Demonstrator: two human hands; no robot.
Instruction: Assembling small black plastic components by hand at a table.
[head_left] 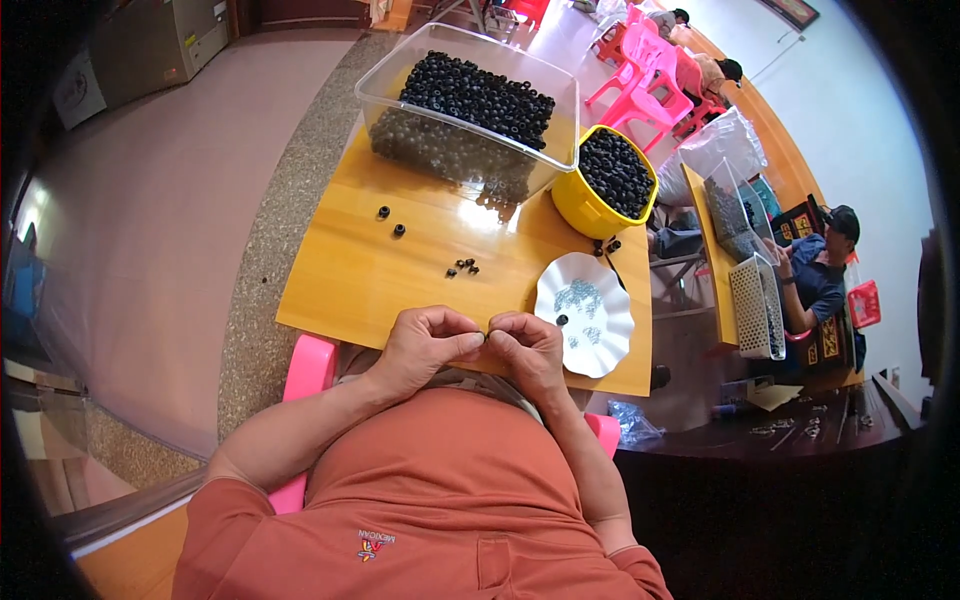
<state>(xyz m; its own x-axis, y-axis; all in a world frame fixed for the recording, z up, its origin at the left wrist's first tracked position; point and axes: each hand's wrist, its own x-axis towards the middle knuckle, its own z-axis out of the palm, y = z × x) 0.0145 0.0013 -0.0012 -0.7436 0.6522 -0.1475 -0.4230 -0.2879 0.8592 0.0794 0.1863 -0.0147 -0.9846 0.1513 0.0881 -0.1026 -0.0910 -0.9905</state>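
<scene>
My left hand (pixel 425 345) and my right hand (pixel 530 350) meet at the table's near edge, thumbs and fingertips pinched together. Between them is a small dark piece (pixel 486 338), mostly hidden by the fingers. To the right of my right hand stands a white scalloped plate (pixel 616 345). It holds small shiny metal pieces (pixel 578 298) and one black ring-shaped part (pixel 562 320). Beyond my hands lies a small cluster of dark parts (pixel 463 267). Two black ring-shaped parts (pixel 399 230) lie farther left on the wooden table (pixel 340 270).
A clear plastic bin (pixel 372 92) full of black parts stands at the table's back. Beside it is a yellow tub (pixel 575 205), also filled, with a few parts (pixel 606 246) near its base. A co-worker (pixel 825 265) sits at another table to the right. Pink chairs (pixel 650 75) stand farther back.
</scene>
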